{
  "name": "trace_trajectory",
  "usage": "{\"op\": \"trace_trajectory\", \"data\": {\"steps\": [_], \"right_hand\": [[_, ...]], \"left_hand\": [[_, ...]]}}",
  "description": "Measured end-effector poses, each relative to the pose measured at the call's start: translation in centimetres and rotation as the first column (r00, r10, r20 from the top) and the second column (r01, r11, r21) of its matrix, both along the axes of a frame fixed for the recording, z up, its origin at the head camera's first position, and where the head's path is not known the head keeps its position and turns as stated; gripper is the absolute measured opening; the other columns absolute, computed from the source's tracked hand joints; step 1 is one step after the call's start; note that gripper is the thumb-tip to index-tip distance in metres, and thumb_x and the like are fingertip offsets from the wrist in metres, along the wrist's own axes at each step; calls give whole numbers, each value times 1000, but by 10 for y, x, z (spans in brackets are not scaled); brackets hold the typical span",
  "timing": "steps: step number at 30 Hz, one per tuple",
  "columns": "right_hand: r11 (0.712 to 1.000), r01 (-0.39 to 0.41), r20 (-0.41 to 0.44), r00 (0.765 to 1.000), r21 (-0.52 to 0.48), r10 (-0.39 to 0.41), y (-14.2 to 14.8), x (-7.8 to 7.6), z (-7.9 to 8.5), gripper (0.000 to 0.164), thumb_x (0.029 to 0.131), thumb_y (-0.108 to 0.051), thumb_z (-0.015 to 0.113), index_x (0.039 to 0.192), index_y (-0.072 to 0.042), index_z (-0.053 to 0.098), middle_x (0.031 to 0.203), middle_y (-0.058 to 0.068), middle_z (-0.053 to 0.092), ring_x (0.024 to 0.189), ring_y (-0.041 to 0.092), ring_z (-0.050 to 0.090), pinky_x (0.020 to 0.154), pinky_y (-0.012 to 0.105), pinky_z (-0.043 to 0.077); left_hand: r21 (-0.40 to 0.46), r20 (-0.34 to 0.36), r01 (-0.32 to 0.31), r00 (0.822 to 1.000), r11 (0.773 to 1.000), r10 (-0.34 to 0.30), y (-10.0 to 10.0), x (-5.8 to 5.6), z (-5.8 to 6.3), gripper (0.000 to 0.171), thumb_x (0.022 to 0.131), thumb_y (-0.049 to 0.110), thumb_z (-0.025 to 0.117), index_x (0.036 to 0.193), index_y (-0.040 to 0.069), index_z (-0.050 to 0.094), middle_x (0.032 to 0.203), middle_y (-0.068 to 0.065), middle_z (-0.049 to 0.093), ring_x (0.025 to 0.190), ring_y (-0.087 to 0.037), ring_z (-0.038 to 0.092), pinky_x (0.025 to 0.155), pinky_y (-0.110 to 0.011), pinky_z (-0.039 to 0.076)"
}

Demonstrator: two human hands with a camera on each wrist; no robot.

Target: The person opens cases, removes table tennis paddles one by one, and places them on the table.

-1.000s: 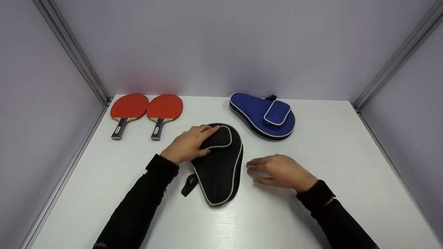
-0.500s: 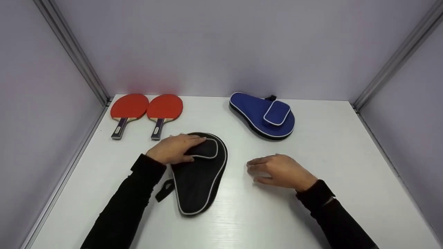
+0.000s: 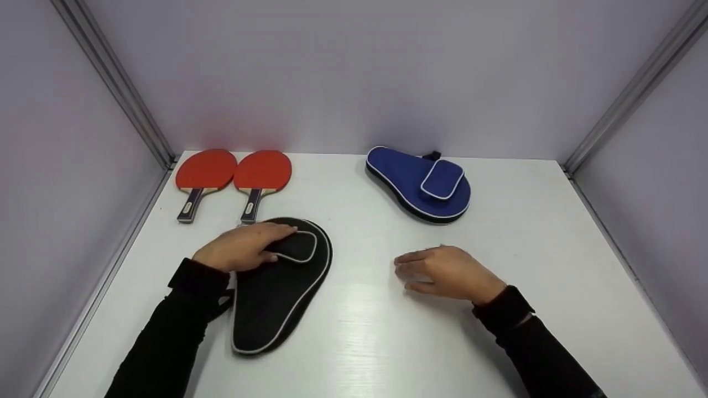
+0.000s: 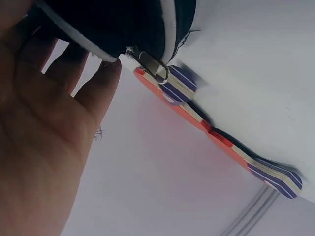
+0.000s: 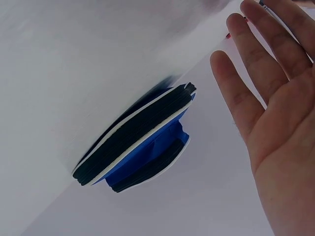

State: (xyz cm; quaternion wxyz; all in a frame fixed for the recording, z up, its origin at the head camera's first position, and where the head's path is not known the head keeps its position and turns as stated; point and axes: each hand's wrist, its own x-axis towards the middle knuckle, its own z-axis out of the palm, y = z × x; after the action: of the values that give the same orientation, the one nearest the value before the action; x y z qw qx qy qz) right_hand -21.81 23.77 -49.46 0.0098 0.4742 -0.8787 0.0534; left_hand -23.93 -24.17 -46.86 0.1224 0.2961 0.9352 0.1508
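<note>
Upper left, red paddles [image 3: 207, 170]: lay side by side.
Left of centre, left hand [image 3: 240, 247]: gripped the black case [image 3: 279, 296] by its pocket [image 3: 300, 246], below the paddles.
Upper right of centre, blue case [image 3: 404, 177]: lay flat.
Right of centre, right hand [image 3: 451, 273]: was released, fingers extended.

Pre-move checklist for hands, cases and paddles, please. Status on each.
1. Left hand in contact with black case: ok, fingers at its pocket.
2. Right hand free: ok, holding nothing.
3. Blue case apart from black case: ok, visible gap.
4. Black case clear of the nearer red paddle: cannot tell, handle end sits right by it.
5. Strap in full view: not ok, sleeve partly hides it.
6. Black case zipped fully: cannot tell, only part of the zip shows.
</note>
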Motion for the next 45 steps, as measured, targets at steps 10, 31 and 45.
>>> {"op": "trace_trajectory", "data": {"steps": [10,31,45], "right_hand": [[1000,-6,4,1000,1,6,0,-1,1,29,108,-30,88,134,-19,89,148,1,85,134,21,84,108,44,72],[984,178,-64,982,-22,-179,26,-15,19,48,109,-33,86,154,-17,79,163,8,76,149,31,75,112,57,69],[926,367,-199,904,-92,-378,53,-63,37,59,113,-11,75,170,-8,61,174,18,64,162,43,62,129,66,56]], "left_hand": [[8,33,-11,999,1000,11,-22,8,4,63,111,6,75,172,15,59,175,-18,62,166,-46,57,137,-69,47],[-6,63,-19,998,1000,19,-24,9,4,64,113,15,77,174,15,57,178,-21,58,169,-47,52,138,-70,45],[-73,62,-77,995,994,82,1,7,18,65,116,43,72,170,8,61,173,-22,64,165,-46,58,136,-72,47]]}}
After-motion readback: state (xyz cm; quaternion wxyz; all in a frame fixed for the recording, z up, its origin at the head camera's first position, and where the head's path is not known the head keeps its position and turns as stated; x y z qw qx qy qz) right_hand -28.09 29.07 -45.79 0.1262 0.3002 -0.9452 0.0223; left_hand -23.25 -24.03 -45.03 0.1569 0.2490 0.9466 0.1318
